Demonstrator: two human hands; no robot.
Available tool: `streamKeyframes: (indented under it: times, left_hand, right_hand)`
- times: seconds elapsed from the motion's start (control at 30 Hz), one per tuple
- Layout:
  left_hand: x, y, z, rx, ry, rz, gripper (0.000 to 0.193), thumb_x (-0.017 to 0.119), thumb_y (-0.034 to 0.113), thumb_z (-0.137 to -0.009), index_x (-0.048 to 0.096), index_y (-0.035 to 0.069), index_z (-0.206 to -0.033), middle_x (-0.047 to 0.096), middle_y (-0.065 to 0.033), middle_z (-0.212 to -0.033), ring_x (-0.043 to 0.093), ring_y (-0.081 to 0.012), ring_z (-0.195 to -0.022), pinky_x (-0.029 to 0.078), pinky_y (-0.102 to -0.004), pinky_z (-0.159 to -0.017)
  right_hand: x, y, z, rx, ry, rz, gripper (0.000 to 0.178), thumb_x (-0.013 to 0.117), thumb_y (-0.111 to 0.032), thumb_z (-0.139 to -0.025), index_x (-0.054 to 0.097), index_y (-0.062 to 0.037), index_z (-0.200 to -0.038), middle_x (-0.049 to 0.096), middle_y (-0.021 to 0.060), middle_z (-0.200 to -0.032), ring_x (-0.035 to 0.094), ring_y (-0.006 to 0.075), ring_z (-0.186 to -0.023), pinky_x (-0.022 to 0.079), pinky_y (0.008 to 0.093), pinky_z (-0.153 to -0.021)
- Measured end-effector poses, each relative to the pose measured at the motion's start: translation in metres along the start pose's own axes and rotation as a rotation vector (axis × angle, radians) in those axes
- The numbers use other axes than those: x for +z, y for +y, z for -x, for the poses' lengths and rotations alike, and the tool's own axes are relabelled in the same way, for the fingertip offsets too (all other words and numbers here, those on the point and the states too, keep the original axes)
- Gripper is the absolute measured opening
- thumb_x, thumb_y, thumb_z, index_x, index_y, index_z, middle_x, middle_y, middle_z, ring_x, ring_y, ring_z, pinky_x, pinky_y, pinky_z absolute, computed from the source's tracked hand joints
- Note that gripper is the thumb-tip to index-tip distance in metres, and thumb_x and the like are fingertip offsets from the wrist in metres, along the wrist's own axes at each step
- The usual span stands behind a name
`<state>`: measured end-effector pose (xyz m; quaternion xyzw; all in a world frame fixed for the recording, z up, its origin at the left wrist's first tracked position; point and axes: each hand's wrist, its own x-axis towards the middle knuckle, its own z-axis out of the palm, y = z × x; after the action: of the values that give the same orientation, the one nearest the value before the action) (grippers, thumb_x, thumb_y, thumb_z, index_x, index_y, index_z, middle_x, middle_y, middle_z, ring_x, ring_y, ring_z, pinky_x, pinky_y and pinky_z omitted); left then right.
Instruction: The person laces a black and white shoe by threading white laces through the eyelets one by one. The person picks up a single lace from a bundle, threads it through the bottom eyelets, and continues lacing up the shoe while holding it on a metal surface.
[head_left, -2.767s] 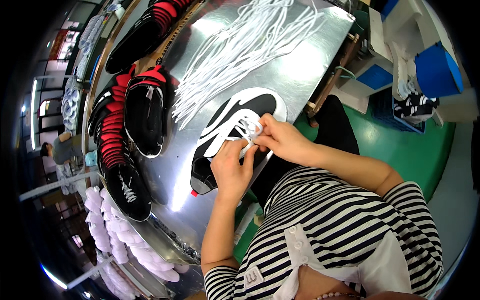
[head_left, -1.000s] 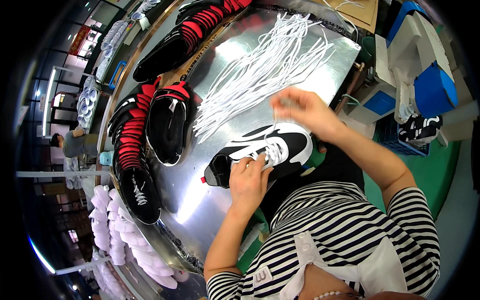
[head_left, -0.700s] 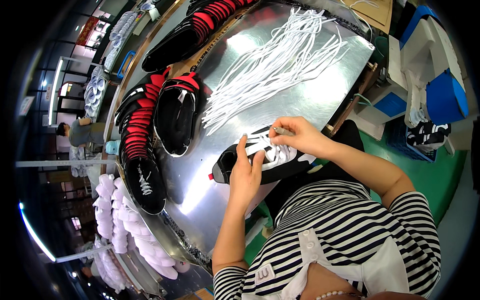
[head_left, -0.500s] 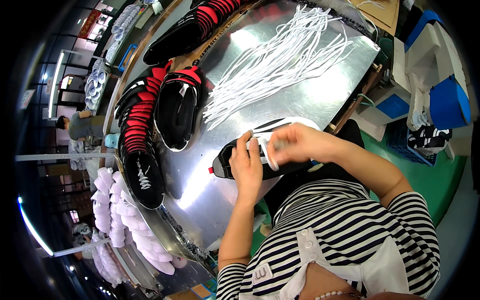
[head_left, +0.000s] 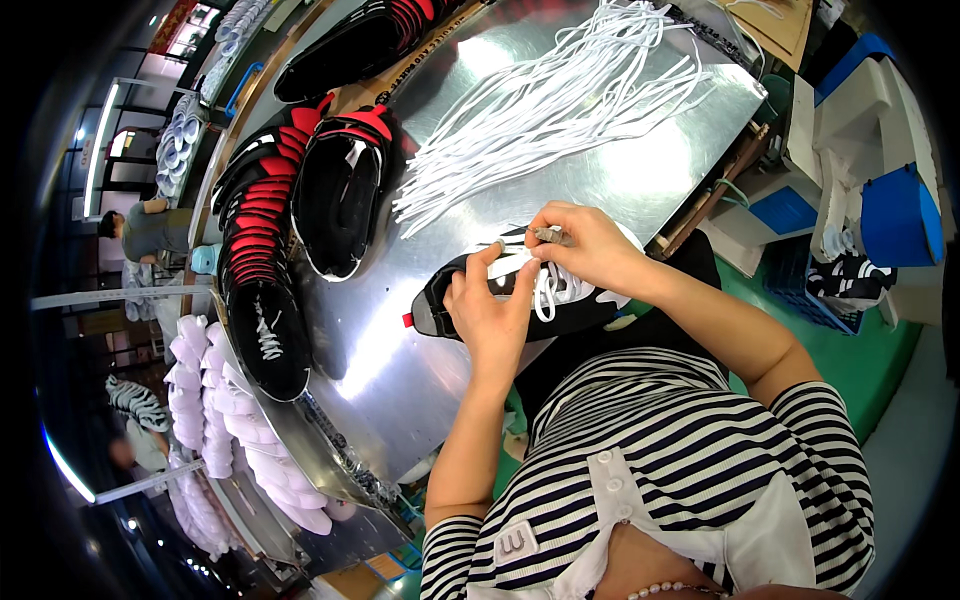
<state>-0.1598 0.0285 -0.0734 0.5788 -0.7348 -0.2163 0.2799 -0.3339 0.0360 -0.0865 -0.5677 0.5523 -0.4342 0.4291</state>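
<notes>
A black shoe (head_left: 585, 318) with a red heel tab lies on its sole in front of me, toe to the right. White lace (head_left: 548, 295) zigzags over its front and hangs in loops on the near side. My left hand (head_left: 488, 318) rests over the shoe's opening, thumb and forefinger pinched on a flat white strip (head_left: 510, 265); whether that is lace or part of the shoe, I cannot tell. Just to the right, my right hand (head_left: 590, 245) grips a small grey pointed tool (head_left: 553, 236), its fingertips close to the strip.
A bundle of white laces (head_left: 540, 120) lies across the metal table (head_left: 650, 190). Nested black-and-red shoes (head_left: 262, 235) line the left edge, with a single shoe (head_left: 340, 205) beside them. Pale shoe parts (head_left: 250, 430) are stacked further left. A blue crate (head_left: 800, 285) stands right.
My right hand has moved slightly up and left and is no longer blurred; the grey tool now shows in it. Lace loops have come into sight on the shoe. The view has shifted a little.
</notes>
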Motion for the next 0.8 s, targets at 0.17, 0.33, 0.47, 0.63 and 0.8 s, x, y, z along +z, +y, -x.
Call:
streamKeyframes:
  times: [0.17, 0.33, 0.47, 0.63, 0.8]
  left_hand:
    - [0.0, -0.004, 0.0, 0.04, 0.021, 0.025, 0.043, 0.083, 0.025, -0.075, 0.067, 0.002, -0.107, 0.066, -0.0144, -0.094, 0.063, -0.0261, -0.087, 0.048, -0.0367, -0.081]
    - [-0.002, 0.0, 0.002, 0.02, 0.012, -0.007, 0.046, 0.083, 0.025, -0.074, 0.066, 0.003, -0.11, 0.065, -0.0134, -0.097, 0.06, -0.0266, -0.092, 0.045, -0.0382, -0.085]
    - [0.0, 0.0, 0.003, 0.039, 0.008, 0.032, 0.046, 0.081, 0.029, -0.076, 0.065, 0.005, -0.111, 0.066, -0.0106, -0.097, 0.056, -0.0262, -0.093, 0.039, -0.0382, -0.09]
    - [0.007, 0.001, 0.008, 0.086, 0.031, 0.086, 0.041, 0.078, 0.026, -0.079, 0.066, 0.005, -0.111, 0.067, -0.0088, -0.095, 0.056, -0.0256, -0.09, 0.037, -0.0375, -0.09]
    - [0.01, -0.011, 0.016, 0.335, 0.115, -0.024, 0.028, 0.069, 0.011, -0.082, 0.067, 0.008, -0.11, 0.064, -0.0073, -0.085, 0.052, -0.0254, -0.075, 0.037, -0.0393, -0.08]
  right_hand:
    - [-0.009, -0.014, 0.015, 0.024, -0.019, 0.022, 0.024, 0.06, -0.021, -0.093, 0.058, -0.001, -0.105, 0.065, 0.016, -0.087, 0.064, 0.0329, -0.077, 0.048, 0.0412, -0.071]
    - [-0.015, -0.013, 0.034, 0.025, -0.053, 0.232, 0.021, 0.055, -0.02, -0.095, 0.054, -0.0012, -0.104, 0.068, 0.0161, -0.083, 0.066, 0.0356, -0.079, 0.049, 0.0442, -0.071]
    - [-0.019, -0.019, 0.03, 0.027, -0.108, 0.314, 0.019, 0.059, -0.018, -0.091, 0.057, -0.0017, -0.1, 0.068, 0.0144, -0.078, 0.067, 0.0338, -0.077, 0.05, 0.0436, -0.069]
    - [-0.026, -0.021, 0.017, 0.075, -0.213, 0.387, 0.018, 0.061, -0.015, -0.091, 0.056, 0.0, -0.098, 0.068, 0.0142, -0.075, 0.066, 0.0323, -0.067, 0.05, 0.0401, -0.062]
    - [-0.003, -0.021, 0.002, 0.017, -0.289, 0.619, 0.023, 0.062, -0.009, -0.084, 0.055, 0.0057, -0.099, 0.066, 0.0172, -0.076, 0.068, 0.0363, -0.072, 0.053, 0.0428, -0.062]
